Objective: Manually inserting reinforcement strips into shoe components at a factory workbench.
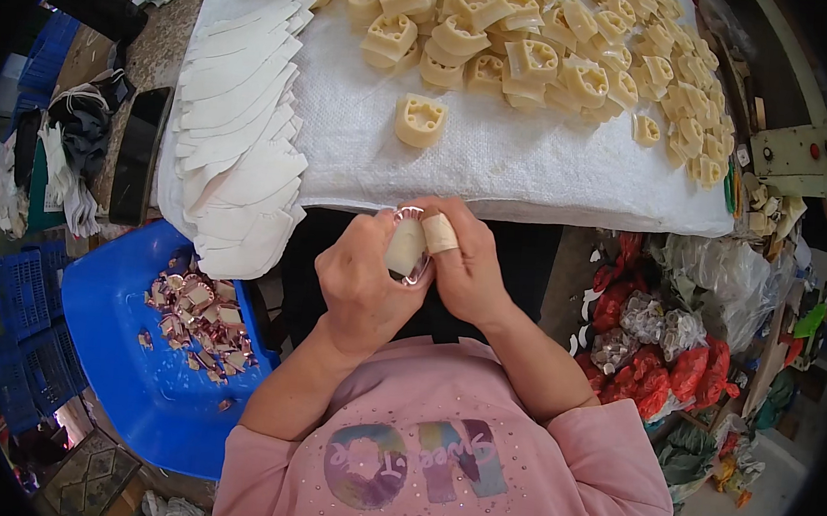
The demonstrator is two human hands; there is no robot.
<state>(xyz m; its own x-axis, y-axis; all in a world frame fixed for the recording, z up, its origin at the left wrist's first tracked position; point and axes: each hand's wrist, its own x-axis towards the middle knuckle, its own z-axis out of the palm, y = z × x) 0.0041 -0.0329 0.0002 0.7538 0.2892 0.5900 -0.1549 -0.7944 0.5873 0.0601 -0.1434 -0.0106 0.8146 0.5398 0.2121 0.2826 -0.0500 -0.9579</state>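
Just in front of the table's near edge, both hands grip one small piece (405,247) with a pale flat face and a shiny pinkish scalloped rim. My left hand (366,279) curls its fingers round the left side of it. On the other side, my right hand (471,265) presses it with the thumb, which wears a cream-coloured wrap (440,232). The undersides of the piece and some fingertips are hidden. Beyond the hands, a single cream-coloured horseshoe-shaped block (420,121) with round sockets sits on the white woven cloth (362,173).
A large heap of similar cream blocks (579,78) covers the far table. Overlapping white sheets (240,131) lie at the left, beside a dark phone (140,155). Below them, a blue plastic container (129,353) holds small shiny pieces (200,318). Red bags (640,375) crowd the right.
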